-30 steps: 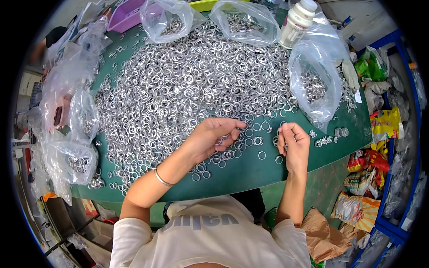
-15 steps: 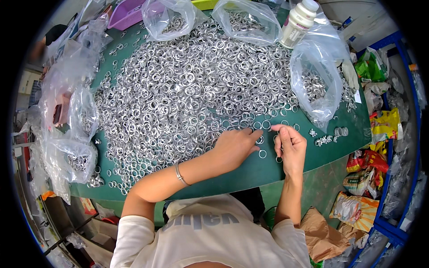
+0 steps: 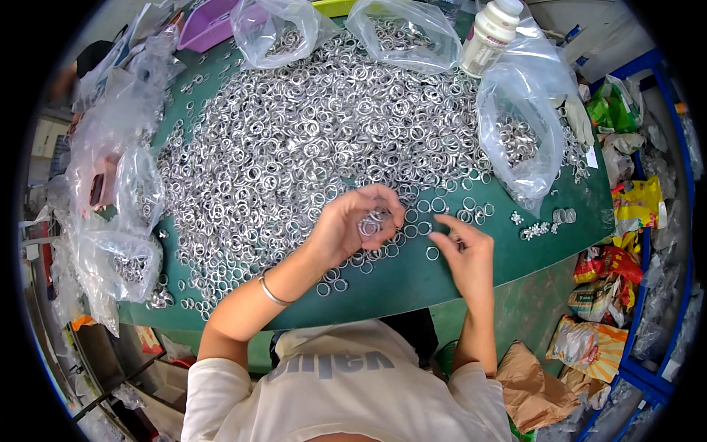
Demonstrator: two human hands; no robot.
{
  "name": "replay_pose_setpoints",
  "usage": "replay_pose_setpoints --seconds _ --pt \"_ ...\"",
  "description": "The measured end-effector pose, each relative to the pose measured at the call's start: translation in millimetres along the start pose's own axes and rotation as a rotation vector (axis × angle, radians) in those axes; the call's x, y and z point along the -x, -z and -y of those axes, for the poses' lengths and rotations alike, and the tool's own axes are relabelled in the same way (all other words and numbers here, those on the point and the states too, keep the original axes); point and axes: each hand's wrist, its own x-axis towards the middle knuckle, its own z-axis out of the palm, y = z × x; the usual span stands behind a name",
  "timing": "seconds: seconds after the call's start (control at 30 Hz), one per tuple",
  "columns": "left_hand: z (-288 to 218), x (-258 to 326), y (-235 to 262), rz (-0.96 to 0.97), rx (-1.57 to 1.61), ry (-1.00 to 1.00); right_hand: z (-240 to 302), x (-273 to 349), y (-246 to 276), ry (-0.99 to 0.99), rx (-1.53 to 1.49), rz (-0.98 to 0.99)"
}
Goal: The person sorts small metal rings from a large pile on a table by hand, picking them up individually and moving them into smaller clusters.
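A broad heap of silver metal rings (image 3: 309, 140) covers much of the green table (image 3: 398, 283). My left hand (image 3: 364, 221) is turned partly palm-up at the heap's near right edge. Its fingers are curled, and several rings show inside the curl, somewhat blurred. On the right, my right hand (image 3: 465, 250) has its thumb and forefinger apart, with nothing seen between them; its other fingers are partly hidden. A single ring (image 3: 432, 253) lies flat just left of that thumb. More loose rings (image 3: 438, 205) lie flat beyond the fingertips.
Clear plastic bags with metal pieces stand at the right (image 3: 519, 140), far side (image 3: 394, 37) and left (image 3: 121, 258). A white bottle (image 3: 493, 37) stands back right, a purple tray (image 3: 210, 26) back left. Small silver pieces (image 3: 537, 230) lie right of my hand. Blue shelving (image 3: 648, 376) flanks the table.
My left hand has drawn back left and turned over, its fingers now curled around rings. My right hand has shifted slightly left and nearer, its thumb and forefinger apart.
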Motion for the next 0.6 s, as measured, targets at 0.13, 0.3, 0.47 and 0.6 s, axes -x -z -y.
replay_pose_setpoints --seconds 0.13,0.3,0.47,0.6 --pt "4 8 15 -0.136 -0.127 -0.061 13 1 -10 0.165 0.467 0.009" --pt "8 25 8 -0.208 -0.515 -0.161 -6 -3 -10 0.191 0.220 -0.072" --pt "17 30 20 -0.286 -1.237 -0.469 0 -6 3 -0.165 -1.116 0.039" --pt "20 40 18 -0.346 -1.557 -0.531 -3 -8 0 -0.352 -1.481 0.135"
